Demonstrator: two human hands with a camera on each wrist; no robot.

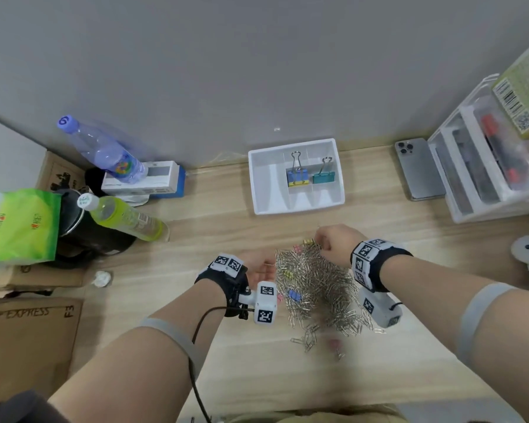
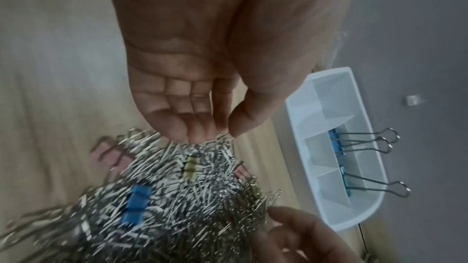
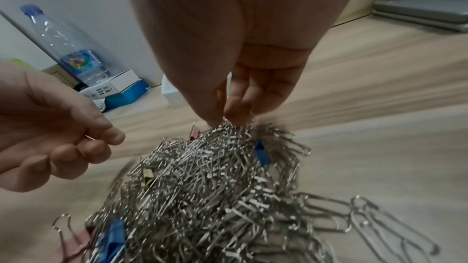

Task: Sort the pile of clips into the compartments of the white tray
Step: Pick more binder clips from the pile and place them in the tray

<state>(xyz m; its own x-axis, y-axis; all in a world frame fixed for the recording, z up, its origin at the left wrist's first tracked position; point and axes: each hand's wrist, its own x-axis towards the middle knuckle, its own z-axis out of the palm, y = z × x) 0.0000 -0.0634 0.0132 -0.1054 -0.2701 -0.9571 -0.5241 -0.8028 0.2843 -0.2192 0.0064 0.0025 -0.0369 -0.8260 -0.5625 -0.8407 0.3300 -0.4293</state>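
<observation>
A heap of silver paper clips [image 1: 315, 285] with small coloured binder clips mixed in lies on the wooden table. Among them is a blue one [image 1: 293, 296] [image 2: 135, 205]. Behind the heap stands the white tray [image 1: 266, 184] [image 2: 298, 107]. One middle compartment holds a large blue-yellow binder clip [image 1: 297, 178], and a teal one [image 1: 323, 177] sits in the compartment beside it. My left hand [image 1: 258, 267] [image 2: 225, 133] is at the heap's left edge, fingers curled, thumb and forefinger pinching what looks like a thin paper clip. My right hand [image 1: 324, 242] [image 3: 225, 120] pinches clips at the heap's far edge.
A phone [image 1: 419, 169] and a clear drawer unit [image 1: 486, 166] stand at the right. Two bottles [image 1: 104, 148], a green bag [image 1: 22, 224], small boxes and cardboard cartons [image 1: 28, 331] crowd the left. A few stray clips [image 1: 309, 337] lie nearer me.
</observation>
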